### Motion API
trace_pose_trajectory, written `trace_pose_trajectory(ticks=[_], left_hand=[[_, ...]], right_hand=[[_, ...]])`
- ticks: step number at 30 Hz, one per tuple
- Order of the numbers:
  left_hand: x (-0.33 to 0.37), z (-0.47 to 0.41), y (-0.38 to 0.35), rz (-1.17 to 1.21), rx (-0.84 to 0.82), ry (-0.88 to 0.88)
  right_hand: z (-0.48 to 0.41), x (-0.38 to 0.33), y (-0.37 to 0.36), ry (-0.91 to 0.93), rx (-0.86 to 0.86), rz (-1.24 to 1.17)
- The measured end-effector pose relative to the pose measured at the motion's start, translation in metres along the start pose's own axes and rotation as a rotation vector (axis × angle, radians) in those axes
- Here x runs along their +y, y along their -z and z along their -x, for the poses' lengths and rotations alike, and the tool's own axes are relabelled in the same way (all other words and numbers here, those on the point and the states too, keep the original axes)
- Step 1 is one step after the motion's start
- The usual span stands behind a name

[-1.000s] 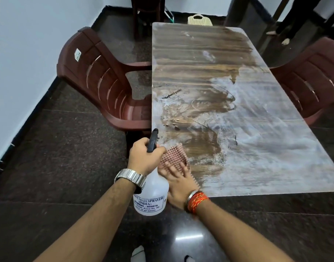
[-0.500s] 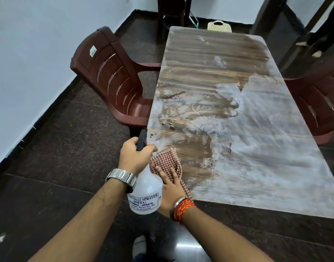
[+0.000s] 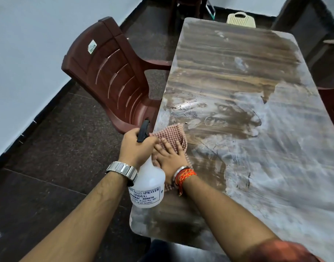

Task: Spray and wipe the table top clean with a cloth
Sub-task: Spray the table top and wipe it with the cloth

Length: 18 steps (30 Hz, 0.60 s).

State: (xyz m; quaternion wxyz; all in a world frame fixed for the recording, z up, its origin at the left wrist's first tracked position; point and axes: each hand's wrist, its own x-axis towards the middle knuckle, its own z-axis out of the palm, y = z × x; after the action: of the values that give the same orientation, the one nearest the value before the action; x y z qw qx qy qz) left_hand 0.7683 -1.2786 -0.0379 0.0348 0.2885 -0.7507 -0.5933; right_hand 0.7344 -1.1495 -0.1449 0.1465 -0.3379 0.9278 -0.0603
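Wiping time: right hand (image 3: 170, 157) presses the cloth (image 3: 171, 132) flat by the table (image 3: 238, 63) left edge, left hand (image 3: 137, 146) grips the spray bottle (image 3: 149, 186) (rub white smears (image 3: 279, 140) next, I think).

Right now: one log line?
left hand: grips white plastic spray bottle | right hand: presses checked red cloth | wood-grain table top: streaked

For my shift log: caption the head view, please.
Left hand grips the spray bottle while the right hand presses a checked cloth on the smeared table top.
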Motion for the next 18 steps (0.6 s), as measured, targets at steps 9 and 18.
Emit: trace_pose_trajectory(ticks=[9,18], left_hand=[[0.021,-0.069,-0.032,0.109,-0.097,0.047],[0.033,-0.077,-0.070,0.098,-0.124,0.043]], right_hand=[[-0.109,0.082,0.043,-0.168,0.091,-0.038],[-0.064,0.095,0.047,-0.165,0.046,-0.024]])
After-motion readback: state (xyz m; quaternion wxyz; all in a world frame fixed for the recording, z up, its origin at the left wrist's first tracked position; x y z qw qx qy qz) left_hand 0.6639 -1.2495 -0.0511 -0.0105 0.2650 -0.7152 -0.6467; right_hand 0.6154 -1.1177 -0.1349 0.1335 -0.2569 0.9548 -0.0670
